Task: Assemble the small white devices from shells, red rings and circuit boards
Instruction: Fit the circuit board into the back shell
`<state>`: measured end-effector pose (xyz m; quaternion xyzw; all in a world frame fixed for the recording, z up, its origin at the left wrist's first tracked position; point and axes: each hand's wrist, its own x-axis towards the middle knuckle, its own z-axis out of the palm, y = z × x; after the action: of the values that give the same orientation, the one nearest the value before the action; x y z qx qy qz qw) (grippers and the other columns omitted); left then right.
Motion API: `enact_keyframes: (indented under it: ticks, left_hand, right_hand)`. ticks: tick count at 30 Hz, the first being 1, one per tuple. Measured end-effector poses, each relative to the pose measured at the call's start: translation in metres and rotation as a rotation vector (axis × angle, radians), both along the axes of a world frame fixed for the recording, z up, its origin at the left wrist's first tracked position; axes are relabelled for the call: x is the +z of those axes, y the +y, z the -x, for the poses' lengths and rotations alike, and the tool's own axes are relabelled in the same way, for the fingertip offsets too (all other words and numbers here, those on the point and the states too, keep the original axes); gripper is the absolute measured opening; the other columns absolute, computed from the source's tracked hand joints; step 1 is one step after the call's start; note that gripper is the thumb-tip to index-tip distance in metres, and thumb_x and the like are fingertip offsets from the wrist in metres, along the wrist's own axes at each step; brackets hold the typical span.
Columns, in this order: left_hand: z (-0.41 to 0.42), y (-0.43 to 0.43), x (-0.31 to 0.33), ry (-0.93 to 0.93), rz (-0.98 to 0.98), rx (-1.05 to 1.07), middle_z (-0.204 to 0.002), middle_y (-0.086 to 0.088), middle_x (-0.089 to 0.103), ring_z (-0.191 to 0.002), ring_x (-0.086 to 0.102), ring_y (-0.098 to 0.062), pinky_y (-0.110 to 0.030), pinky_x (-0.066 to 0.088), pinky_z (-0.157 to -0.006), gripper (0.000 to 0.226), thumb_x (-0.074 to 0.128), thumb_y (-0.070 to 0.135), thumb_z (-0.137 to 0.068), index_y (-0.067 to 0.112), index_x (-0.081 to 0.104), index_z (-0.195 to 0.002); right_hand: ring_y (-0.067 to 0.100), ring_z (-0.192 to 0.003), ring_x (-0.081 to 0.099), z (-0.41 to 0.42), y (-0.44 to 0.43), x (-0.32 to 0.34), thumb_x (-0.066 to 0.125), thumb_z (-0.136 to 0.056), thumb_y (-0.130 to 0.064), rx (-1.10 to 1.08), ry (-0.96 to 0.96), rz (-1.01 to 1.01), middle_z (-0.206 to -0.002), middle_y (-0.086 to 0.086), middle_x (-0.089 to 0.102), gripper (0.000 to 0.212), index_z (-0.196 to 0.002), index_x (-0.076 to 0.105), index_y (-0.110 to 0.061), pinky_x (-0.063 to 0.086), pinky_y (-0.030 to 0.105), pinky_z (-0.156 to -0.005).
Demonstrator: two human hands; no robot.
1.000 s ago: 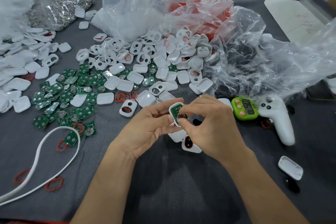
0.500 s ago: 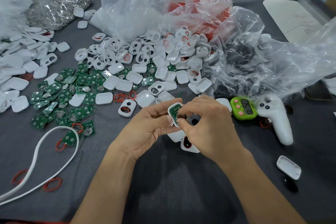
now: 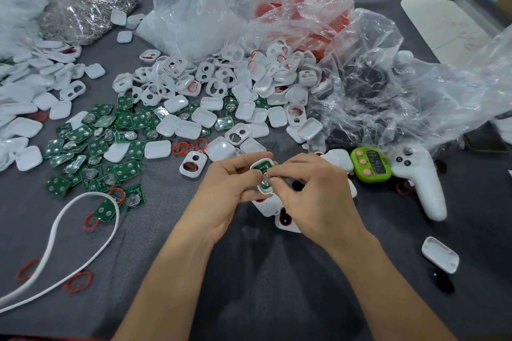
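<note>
Left hand (image 3: pixel 221 188) grips shell (image 3: pixel 261 165) at frame centre; right hand (image 3: pixel 313 191) pinches board (image 3: pixel 263 171) into it. Risk, likely: uneven press tilts board, jams or pops out.

Room on the near table (image 3: pixel 263 285); shells (image 3: pixel 181 129), circuit boards (image 3: pixel 97 147), bags (image 3: pixel 194 8) block beyond

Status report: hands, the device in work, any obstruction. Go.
Left hand grips white shell, green board inside. Right hand pinches silver disc on the board. Loose shells lie under the hands; nothing blocking.
</note>
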<state>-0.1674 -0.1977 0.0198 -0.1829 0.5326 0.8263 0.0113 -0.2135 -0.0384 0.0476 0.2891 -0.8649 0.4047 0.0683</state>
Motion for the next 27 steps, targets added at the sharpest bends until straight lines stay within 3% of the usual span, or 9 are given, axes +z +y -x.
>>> enact_keyframes:
  ticks: [2,5,7,10,14,18,20,27]
  left_hand:
    - [0.001,0.002,0.001,-0.028,0.035,0.024,-0.103,-0.011,0.079,-0.084,0.075,-0.017,-0.029,0.063,-0.071,0.038,0.053,-0.015,-0.093,0.008,0.075,-0.114]
    - [0.0,0.001,0.004,-0.038,0.05,0.02,-0.106,-0.012,0.079,-0.088,0.076,-0.018,-0.031,0.064,-0.072,0.038,0.053,-0.015,-0.092,0.009,0.076,-0.111]
    - [0.0,0.0,0.004,-0.044,0.052,0.014,-0.103,-0.012,0.079,-0.087,0.076,-0.019,-0.032,0.064,-0.072,0.039,0.053,-0.016,-0.091,0.009,0.076,-0.111]
    - [0.001,0.0,0.006,-0.033,0.057,-0.015,-0.1,-0.015,0.079,-0.088,0.077,-0.024,-0.031,0.064,-0.072,0.043,0.051,-0.019,-0.088,0.006,0.078,-0.111]
    - [0.0,0.001,0.007,-0.006,0.066,-0.054,-0.099,-0.016,0.079,-0.09,0.078,-0.025,-0.032,0.064,-0.073,0.05,0.049,-0.02,-0.086,0.013,0.082,-0.104]
    - [-0.002,0.0,0.008,-0.011,0.065,-0.059,-0.101,-0.017,0.078,-0.09,0.077,-0.025,-0.035,0.064,-0.075,0.051,0.049,-0.022,-0.086,0.013,0.083,-0.102]
    - [-0.002,-0.001,0.009,-0.011,0.058,-0.061,-0.101,-0.019,0.078,-0.089,0.077,-0.025,-0.035,0.064,-0.076,0.052,0.048,-0.023,-0.086,0.012,0.083,-0.101]
    - [-0.002,0.001,0.011,-0.029,0.073,-0.067,-0.104,-0.025,0.076,-0.089,0.075,-0.028,-0.04,0.064,-0.079,0.046,0.048,-0.022,-0.086,0.003,0.078,-0.11]
  right_hand:
    - [0.007,-0.075,0.066,0.004,0.002,0.002,0.077,-0.081,-0.011,-0.072,-0.122,0.145,-0.081,-0.016,0.074,0.017,-0.087,0.082,-0.026,0.047,0.012,-0.066]
    - [0.001,-0.068,0.068,0.016,0.005,0.003,0.076,-0.084,-0.019,-0.179,-0.295,0.204,-0.075,-0.023,0.073,0.015,-0.088,0.081,-0.032,0.047,0.009,-0.063]
    - [-0.001,-0.073,0.07,0.024,0.003,0.004,0.077,-0.083,-0.027,-0.153,-0.474,0.181,-0.077,-0.022,0.075,0.01,-0.085,0.08,-0.037,0.055,0.017,-0.07]
    - [0.006,-0.078,0.074,0.026,-0.005,0.005,0.074,-0.08,-0.034,-0.061,-0.681,0.17,-0.08,-0.014,0.078,0.011,-0.086,0.08,-0.039,0.062,0.04,-0.083]
    - [0.008,-0.08,0.075,0.024,-0.01,0.006,0.073,-0.085,-0.026,-0.01,-0.638,0.118,-0.078,-0.013,0.078,0.015,-0.087,0.081,-0.038,0.062,0.04,-0.081]
    - [-0.003,-0.069,0.071,0.016,-0.013,0.007,0.074,-0.084,-0.02,-0.064,-0.493,0.08,-0.067,-0.023,0.073,0.017,-0.082,0.082,-0.035,0.054,0.013,-0.063]
    - [-0.006,-0.065,0.069,0.009,-0.016,0.007,0.075,-0.083,-0.018,-0.106,-0.453,0.099,-0.064,-0.025,0.071,0.016,-0.081,0.082,-0.033,0.049,0.007,-0.059]
    - [-0.004,-0.064,0.07,0.002,-0.018,0.003,0.078,-0.081,-0.016,-0.184,-0.437,0.168,-0.064,-0.022,0.072,0.015,-0.082,0.084,-0.03,0.051,0.009,-0.058]
